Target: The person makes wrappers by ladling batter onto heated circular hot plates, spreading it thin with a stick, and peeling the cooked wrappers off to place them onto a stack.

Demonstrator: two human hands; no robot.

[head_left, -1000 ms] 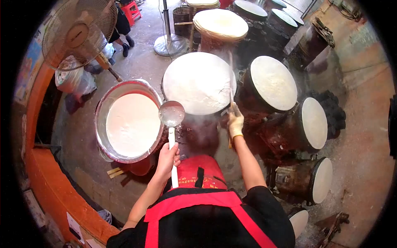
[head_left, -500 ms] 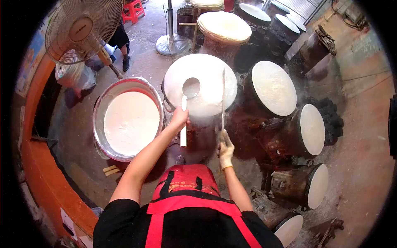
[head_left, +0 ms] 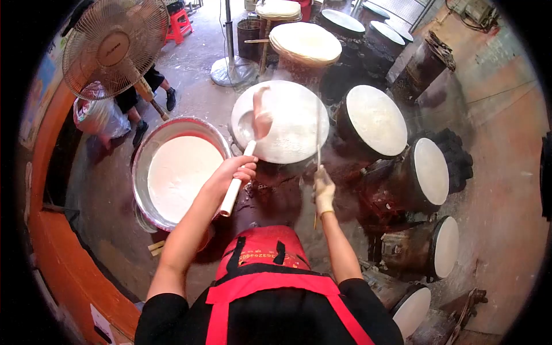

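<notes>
My bare left hand is closed round the white handle of a ladle, whose bowl is tipped over the near round griddle. A pale pinkish stream of batter spills from the bowl onto its left part. My right hand, in a light glove, grips a long thin stick that points away from me across the griddle's right side; its far end is blurred. Left of the griddle stands a wide metal pot of pale batter.
Several round griddles on drums curve along the right, including a near one. Behind are a stack of pale round sheets and a stand base. A fan stands at upper left, with a person's legs behind it.
The ladle has tilted and moved slightly left, and batter now spills from it. The stick has shifted a little right. The person's legs behind the fan have changed position.
</notes>
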